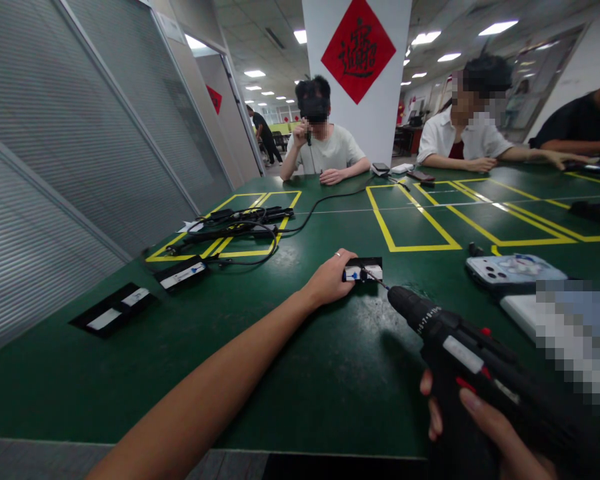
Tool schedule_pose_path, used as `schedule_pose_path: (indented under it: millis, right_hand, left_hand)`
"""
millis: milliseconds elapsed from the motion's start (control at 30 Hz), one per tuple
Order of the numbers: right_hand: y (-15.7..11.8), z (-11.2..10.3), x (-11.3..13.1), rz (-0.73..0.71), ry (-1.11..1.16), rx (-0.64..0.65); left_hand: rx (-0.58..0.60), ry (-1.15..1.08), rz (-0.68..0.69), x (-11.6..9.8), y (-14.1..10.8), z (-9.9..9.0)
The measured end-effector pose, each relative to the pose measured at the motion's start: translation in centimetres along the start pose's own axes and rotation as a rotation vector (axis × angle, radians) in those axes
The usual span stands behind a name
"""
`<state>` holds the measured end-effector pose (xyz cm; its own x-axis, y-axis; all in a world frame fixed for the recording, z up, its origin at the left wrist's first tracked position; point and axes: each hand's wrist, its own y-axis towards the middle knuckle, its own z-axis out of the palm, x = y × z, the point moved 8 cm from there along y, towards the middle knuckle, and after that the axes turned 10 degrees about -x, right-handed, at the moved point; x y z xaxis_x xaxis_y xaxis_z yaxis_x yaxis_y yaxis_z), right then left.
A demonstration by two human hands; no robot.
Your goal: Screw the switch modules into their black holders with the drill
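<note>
My right hand (495, 427) is wrapped round the grip of a black cordless drill (460, 347) with red buttons. A long thin bit (379, 281) reaches from its chuck to a small black plate (375, 261) with white and blue parts. The bit's tip appears to meet a dark spot on that plate; exact contact is hard to make out. My left hand (333, 277), with a ring on one finger, grips the plate's left end against the green table (300, 373). Its fingertips are partly hidden.
Two similar black-and-white plates (113, 310) (183, 273) lie on the left. Behind them is a heap of black cables (245, 223). A phone (515, 270) and a white object (525, 313) rest on the right. Yellow tape (425, 249) marks rectangles. Several people sit across the table.
</note>
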<state>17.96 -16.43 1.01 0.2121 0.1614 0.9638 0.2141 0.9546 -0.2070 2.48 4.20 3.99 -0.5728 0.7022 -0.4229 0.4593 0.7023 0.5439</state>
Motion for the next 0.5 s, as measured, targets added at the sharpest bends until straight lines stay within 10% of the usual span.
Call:
schedule_pose_path:
  millis: [500]
  right_hand:
    - [-0.02, -0.24, 0.05, -0.021, 0.003, 0.001]
  left_hand:
    - [0.001, -0.016, 0.006, -0.12, 0.0, -0.04]
